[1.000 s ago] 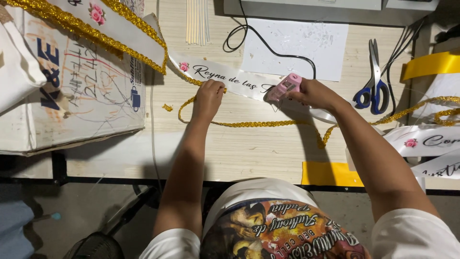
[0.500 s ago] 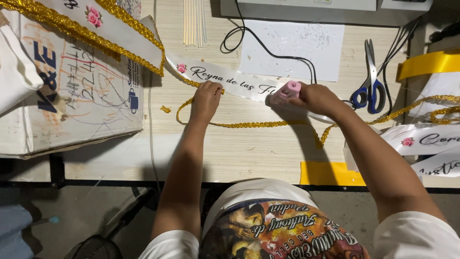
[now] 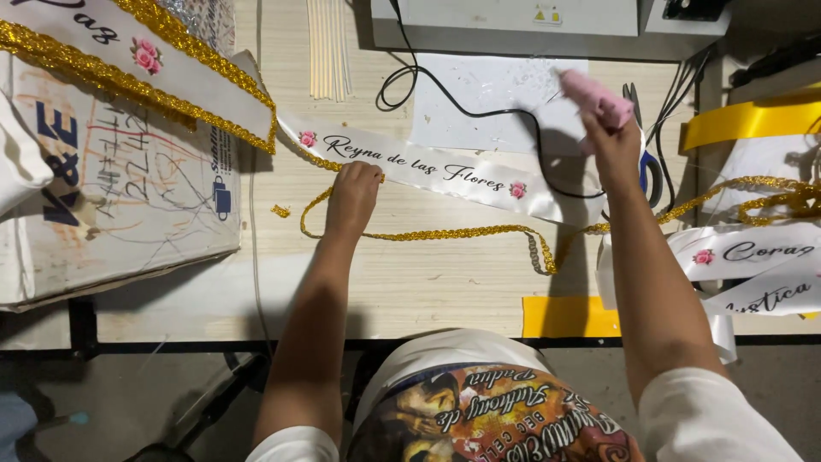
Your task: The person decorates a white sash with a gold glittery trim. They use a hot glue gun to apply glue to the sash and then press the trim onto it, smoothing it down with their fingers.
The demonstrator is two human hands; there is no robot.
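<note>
A white sash (image 3: 445, 171) with black script and small pink roses lies slanted across the wooden table (image 3: 428, 274). Gold glitter trim (image 3: 445, 233) runs below it and loops toward the right. My left hand (image 3: 352, 198) presses down on the sash's lower edge and the trim near the left end. My right hand (image 3: 611, 141) is lifted over the right part of the table and holds a pink glue gun (image 3: 594, 96), whose black cord (image 3: 479, 111) curls back across the table.
A cardboard box (image 3: 120, 197) with a gold-edged sash (image 3: 145, 60) on it fills the left. Blue-handled scissors (image 3: 647, 167), white paper (image 3: 487, 94), glue sticks (image 3: 328, 47), a yellow ribbon (image 3: 753, 120) and more lettered sashes (image 3: 744, 257) lie around.
My right hand has lifted the pink glue gun off the sash and carried it up and to the right. My left hand has stayed pressing on the sash edge.
</note>
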